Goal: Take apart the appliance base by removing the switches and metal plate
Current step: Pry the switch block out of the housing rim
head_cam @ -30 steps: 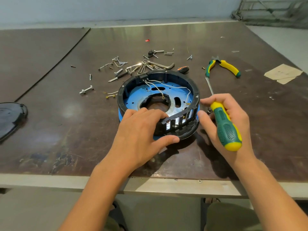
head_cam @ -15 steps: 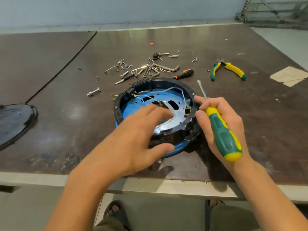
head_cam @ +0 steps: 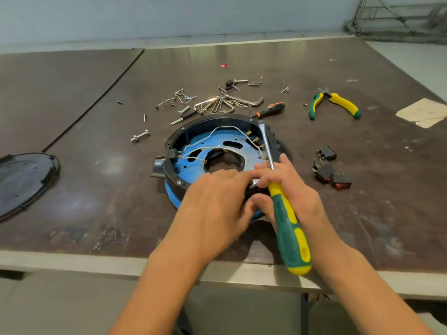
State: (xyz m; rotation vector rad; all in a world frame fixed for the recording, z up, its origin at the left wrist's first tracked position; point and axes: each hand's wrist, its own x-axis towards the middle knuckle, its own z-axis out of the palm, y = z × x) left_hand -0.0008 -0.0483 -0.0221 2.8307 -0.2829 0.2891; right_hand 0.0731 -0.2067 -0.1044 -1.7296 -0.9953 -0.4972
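- My right hand has its fingers curled round the top of the screwdriver while the fingertips also work at the rim. The handle's butt hangs out over the near edge of the table. With the grip shared like this, I judge the tool could roll loose and drop off the edge.
- My left hand clamps the near rim of the appliance base, fingers over and thumb under. The base sits in the near middle of the table. If I pry hard it may skid or flip, and the fingers sit close to where the tool bears.
- The shaft lies across the right inside of the base, just beside the wires. A slip there could snag or tear one.
- The metal plate is still seated inside, with wires crossing it. Lifting it now would drag them.
- The loose switches lie near my right wrist, so a sweep could knock them away.
- Further off, a small screwdriver and hex keys with screws lie just behind the far rim. Shoving the base would scatter them.
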